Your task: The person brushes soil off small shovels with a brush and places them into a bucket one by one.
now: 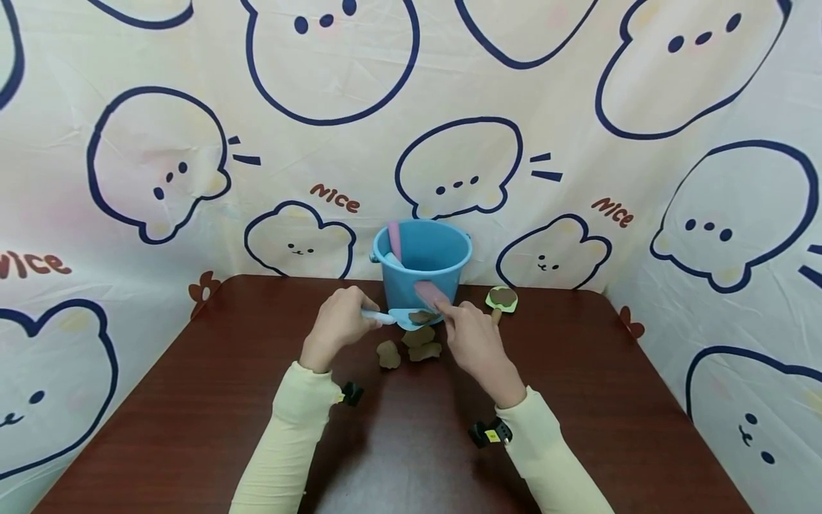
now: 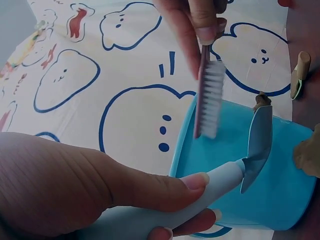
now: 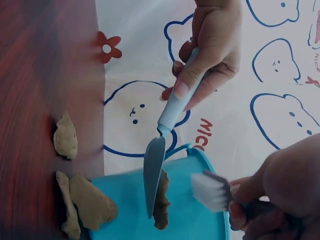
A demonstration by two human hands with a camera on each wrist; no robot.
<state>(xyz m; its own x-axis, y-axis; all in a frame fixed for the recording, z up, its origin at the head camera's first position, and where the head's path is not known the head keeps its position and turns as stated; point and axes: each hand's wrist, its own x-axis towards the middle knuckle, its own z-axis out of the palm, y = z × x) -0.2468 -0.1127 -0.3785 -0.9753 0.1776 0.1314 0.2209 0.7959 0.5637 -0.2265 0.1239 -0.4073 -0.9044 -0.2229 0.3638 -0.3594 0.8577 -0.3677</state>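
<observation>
My left hand (image 1: 343, 318) grips the handle of a light blue toy trowel (image 1: 401, 320). A flat brown lump (image 1: 422, 317), like clay or stone, lies on its blade. The right hand (image 1: 477, 346) holds a pink brush (image 1: 432, 294) by its handle, close above the trowel. White bristles (image 2: 214, 100) show in the left wrist view; they look slightly blurred in the right wrist view. I cannot tell whether they touch the lump. Right behind both tools stands a blue bucket (image 1: 411, 282), upright, with a pink handle (image 1: 394, 239) and a pale blue piece leaning inside.
Several brown lumps (image 1: 388, 355) lie on the dark wooden table (image 1: 398, 457) in front of the bucket. To the bucket's right is a small green tool (image 1: 507, 307) with a tan handle and a brown patch. A cartoon-printed cloth (image 1: 289, 164) hangs behind and beside the table.
</observation>
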